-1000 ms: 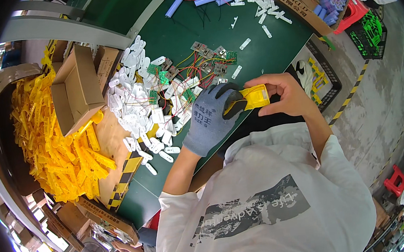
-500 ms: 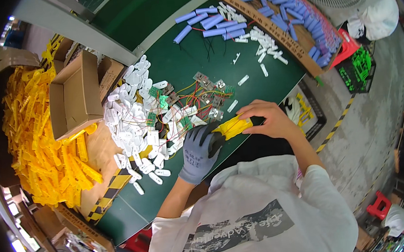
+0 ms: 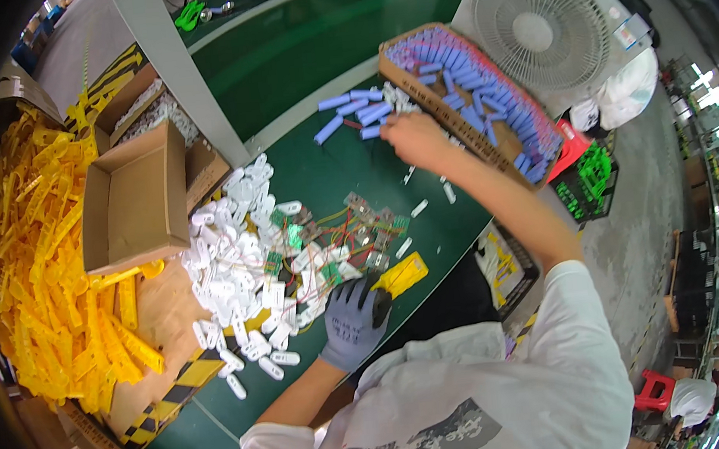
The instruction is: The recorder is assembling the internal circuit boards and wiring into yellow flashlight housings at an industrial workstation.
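Yellow casing [image 3: 403, 275] jutting from gripping left hand [image 3: 355, 322], right hand [image 3: 417, 139] at blue cylinders [image 3: 353, 107], grasp unclear

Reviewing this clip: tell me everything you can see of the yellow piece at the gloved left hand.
The yellow piece is bright, slightly glossy and plastic-looking, elongated, with a fairly straight-cut outer end. It slants up toward the picture's right, near the green table's front edge. The gloved left hand has its near end in its grip, hiding that part. Finer details, including any contents, are too small to make out.
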